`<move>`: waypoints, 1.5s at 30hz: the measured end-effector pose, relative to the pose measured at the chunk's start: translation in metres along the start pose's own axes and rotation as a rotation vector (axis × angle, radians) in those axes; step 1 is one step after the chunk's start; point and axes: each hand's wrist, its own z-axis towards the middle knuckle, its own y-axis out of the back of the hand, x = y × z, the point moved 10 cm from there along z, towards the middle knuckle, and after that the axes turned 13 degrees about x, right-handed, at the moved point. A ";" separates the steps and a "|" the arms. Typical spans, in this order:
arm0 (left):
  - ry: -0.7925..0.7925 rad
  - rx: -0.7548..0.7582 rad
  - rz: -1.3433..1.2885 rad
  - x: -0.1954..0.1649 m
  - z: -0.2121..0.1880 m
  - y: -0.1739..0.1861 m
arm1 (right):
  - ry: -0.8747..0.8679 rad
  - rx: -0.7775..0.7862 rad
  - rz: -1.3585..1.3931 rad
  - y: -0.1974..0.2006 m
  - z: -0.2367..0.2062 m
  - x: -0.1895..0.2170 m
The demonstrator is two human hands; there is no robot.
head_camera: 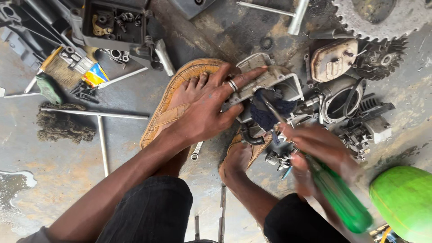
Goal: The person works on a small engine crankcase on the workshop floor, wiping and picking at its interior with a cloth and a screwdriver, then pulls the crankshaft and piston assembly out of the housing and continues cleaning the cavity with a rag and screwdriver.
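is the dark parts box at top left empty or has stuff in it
Not empty: the open dark box holds loose nuts and small metal fittings on its floor.

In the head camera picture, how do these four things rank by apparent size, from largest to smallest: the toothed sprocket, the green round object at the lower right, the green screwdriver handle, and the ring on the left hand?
1. Toothed sprocket and green round object: both cut off by the frame, so not ranked against each other.
2. Green screwdriver handle, blurred.
3. Ring on the left hand, clearly smallest.

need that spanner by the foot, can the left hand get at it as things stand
Probably not right away: the left hand is pressed on the grey engine casing, and the spanner lies partly hidden under that forearm beside the sandalled foot.
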 end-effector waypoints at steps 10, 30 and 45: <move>-0.061 -0.064 0.028 -0.008 -0.003 0.007 | -0.091 0.184 -0.025 0.021 -0.031 0.012; -0.044 -0.009 -0.049 -0.016 0.000 0.008 | 0.049 -0.142 -0.076 -0.008 0.006 -0.004; 0.007 0.011 -0.017 -0.009 0.003 0.007 | -0.139 0.226 -0.086 0.001 0.026 0.018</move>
